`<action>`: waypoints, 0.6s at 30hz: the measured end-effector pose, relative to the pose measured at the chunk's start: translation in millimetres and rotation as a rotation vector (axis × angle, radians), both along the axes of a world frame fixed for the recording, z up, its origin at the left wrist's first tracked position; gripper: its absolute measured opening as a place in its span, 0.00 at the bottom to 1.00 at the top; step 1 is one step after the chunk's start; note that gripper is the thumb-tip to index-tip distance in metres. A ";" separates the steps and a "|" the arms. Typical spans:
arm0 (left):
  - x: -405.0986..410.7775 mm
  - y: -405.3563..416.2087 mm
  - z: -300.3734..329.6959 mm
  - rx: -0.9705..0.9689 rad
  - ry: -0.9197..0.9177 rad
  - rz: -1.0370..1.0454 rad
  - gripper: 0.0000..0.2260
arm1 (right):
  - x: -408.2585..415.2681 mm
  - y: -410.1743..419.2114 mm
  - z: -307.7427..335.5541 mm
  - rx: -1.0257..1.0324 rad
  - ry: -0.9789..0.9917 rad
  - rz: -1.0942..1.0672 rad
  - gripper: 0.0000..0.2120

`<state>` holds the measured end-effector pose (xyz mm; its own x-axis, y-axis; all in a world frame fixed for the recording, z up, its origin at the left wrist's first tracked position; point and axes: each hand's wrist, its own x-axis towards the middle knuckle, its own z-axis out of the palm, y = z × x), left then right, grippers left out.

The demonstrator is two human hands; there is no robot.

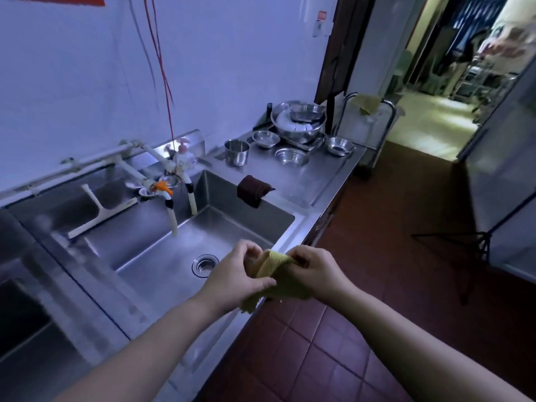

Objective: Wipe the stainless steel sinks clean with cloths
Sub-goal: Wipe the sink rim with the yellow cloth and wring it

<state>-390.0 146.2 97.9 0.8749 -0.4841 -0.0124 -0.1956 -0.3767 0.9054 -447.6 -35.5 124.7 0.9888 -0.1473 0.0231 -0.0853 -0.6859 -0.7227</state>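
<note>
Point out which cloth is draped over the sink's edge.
The dark brown cloth, folded over the sink's far right rim. The yellow cloth is gripped in both hands, and another yellowish cloth hangs on the rack by the doorway.

One view only, from a camera worn on the person's head, wide-angle, with straight edges bowed toward the frame borders. It looks forward and steeply down over both forearms. The sink lies close below, left of centre; the counter runs away toward upper centre. The tiled floor fills the right side, and a doorway stands far off at upper right. No second view shares the scene.
</note>
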 end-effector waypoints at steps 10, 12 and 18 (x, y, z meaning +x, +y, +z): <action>123.4 -118.6 -41.5 -0.118 0.295 0.089 0.04 | 117.0 -149.9 -29.6 0.158 0.059 -0.031 0.11; 143.6 -144.5 -45.4 -0.210 0.346 0.159 0.04 | 146.9 -178.1 -32.9 0.170 0.055 -0.008 0.12; 192.9 -196.0 -62.1 -0.364 0.469 0.425 0.06 | 232.9 -234.8 -33.4 0.280 0.140 0.090 0.10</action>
